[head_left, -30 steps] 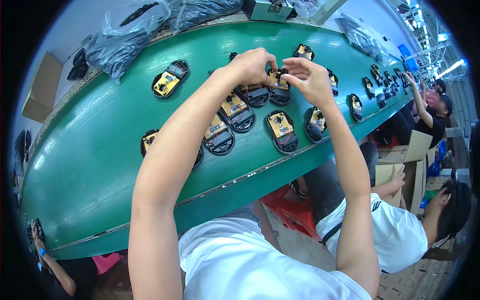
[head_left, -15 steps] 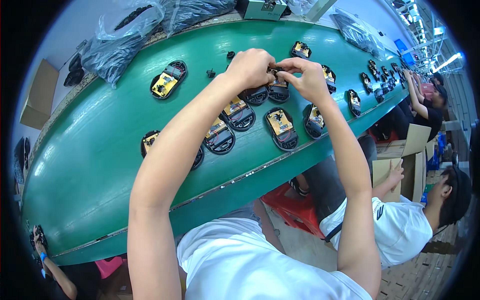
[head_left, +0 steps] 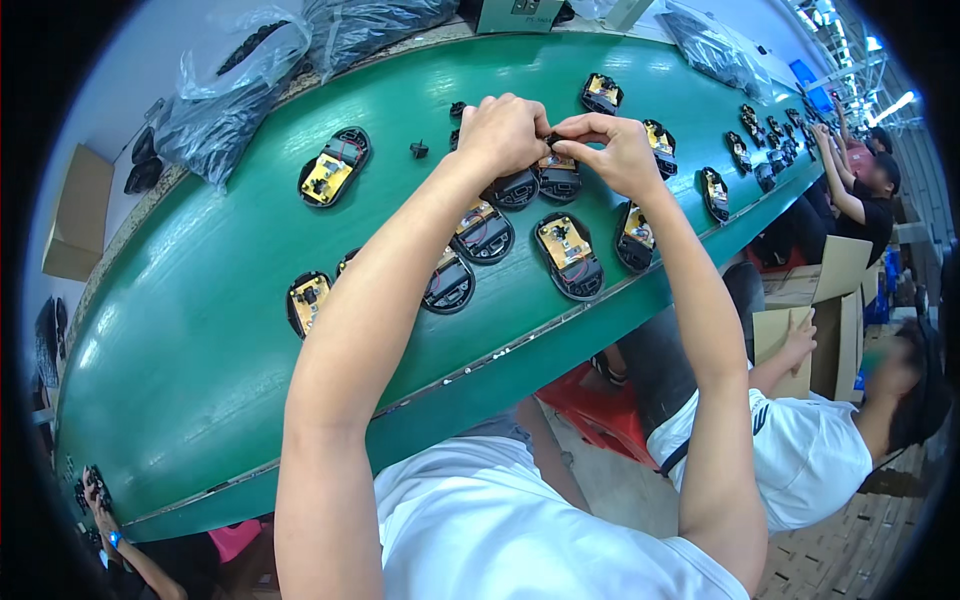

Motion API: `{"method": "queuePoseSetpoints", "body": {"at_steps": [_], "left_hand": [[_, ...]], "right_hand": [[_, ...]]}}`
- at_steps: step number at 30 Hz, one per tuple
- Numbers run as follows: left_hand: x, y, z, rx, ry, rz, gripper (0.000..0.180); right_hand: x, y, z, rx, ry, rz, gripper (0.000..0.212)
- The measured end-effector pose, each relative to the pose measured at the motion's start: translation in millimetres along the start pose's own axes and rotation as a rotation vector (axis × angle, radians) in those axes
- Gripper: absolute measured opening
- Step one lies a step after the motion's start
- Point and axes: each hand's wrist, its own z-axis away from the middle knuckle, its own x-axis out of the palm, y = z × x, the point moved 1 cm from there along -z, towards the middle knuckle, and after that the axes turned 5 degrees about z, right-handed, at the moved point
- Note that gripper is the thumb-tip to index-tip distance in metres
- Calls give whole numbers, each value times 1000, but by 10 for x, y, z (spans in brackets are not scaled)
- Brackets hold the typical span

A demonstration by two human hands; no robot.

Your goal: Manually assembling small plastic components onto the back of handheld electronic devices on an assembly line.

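Both hands meet above an oval black housing [head_left: 560, 182] with a tan circuit board, one of several on the green bench. The curled fingers of my left hand [head_left: 505, 135] cover the far end of a neighbouring black housing [head_left: 514, 192]; what they grip is hidden. Thumb and forefinger of my right hand [head_left: 612, 150] pinch at a small black part just over the board. Closer to me lies another open housing [head_left: 570, 255] with red wires. Left of my hands, a small black knob-like piece [head_left: 419, 150] stands on the bench.
A housing with a yellow board [head_left: 334, 167] lies to the left. Plastic bags [head_left: 225, 115] and a cardboard box [head_left: 78, 215] line the far side. A person in a white shirt [head_left: 775, 460] sits at right beside an open carton [head_left: 838, 330]; a co-worker's hand [head_left: 97, 495] is at far left.
My hands stay together over the same housing, with only slight finger movement. The view has shifted a little, and my left forearm now uncovers more of the housings behind it.
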Motion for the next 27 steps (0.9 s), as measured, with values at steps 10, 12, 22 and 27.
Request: {"method": "queuePoseSetpoints", "body": {"at_steps": [10, 12, 22, 27], "left_hand": [[70, -34, 4, 35, 65, 21, 29], [81, -1, -43, 44, 44, 60, 25], [28, -4, -55, 88, 112, 70, 28], [-389, -139, 377, 300, 119, 45, 17]], "right_hand": [[-141, -128, -196, -51, -185, 254, 18], [-184, -77, -189, -120, -196, 331, 19], [-52, -11, -123, -114, 60, 336, 22], [-50, -167, -472, -44, -82, 220, 27]]}}
